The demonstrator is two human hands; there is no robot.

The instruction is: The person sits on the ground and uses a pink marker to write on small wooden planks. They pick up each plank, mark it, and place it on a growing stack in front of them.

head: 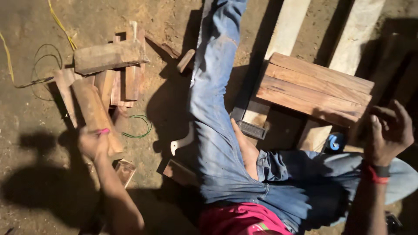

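Observation:
My left hand (92,142) reaches out to the left, its fingers closed on the near end of a long reddish wooden block (92,109); a small pink tip (103,130) shows at the fingers. That block leans out of a loose pile of wooden offcuts (109,56) on the dirt floor. My right hand (389,130) is raised at the far right with a red and black wristband. Its fingers are loosely curled and hold nothing. It hovers just past a stack of flat planks (313,87). My legs in blue jeans (217,109) lie between the two.
Two pale long boards (287,26) run under the plank stack. A green wire loop (140,126), a white curved handle (182,142), a dark metal square (250,128), a small blue object (334,142) and yellow cord (61,26) lie on the dirt.

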